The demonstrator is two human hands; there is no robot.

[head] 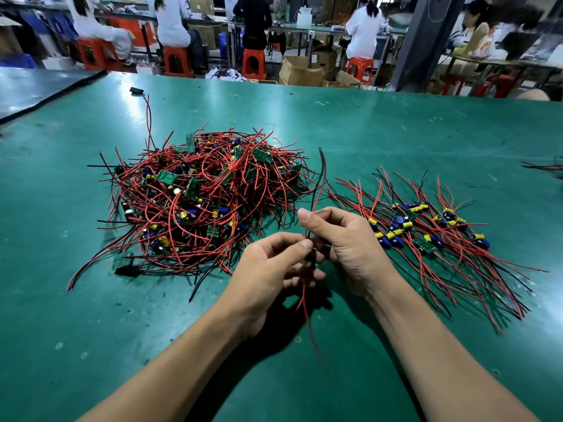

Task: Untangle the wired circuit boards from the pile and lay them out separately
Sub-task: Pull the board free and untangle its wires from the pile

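Note:
A tangled pile (201, 196) of small green circuit boards with red and black wires lies left of centre on the green table (380, 126). To the right, several boards (426, 226) lie side by side with their wires fanned out. Between the two groups, above the table, my left hand (268, 269) grips one small board (311, 260), mostly hidden by the fingers. My right hand (344, 239) pinches that board's red and black wires (320, 184), which rise toward the pile's right edge. Another red wire (307, 312) hangs down from the board.
A small black part (136, 90) with a red lead lies far back left. More wires (545, 166) show at the right edge. A darker table (33, 86) adjoins at the left. Beyond the far edge, people sit on orange stools among cardboard boxes.

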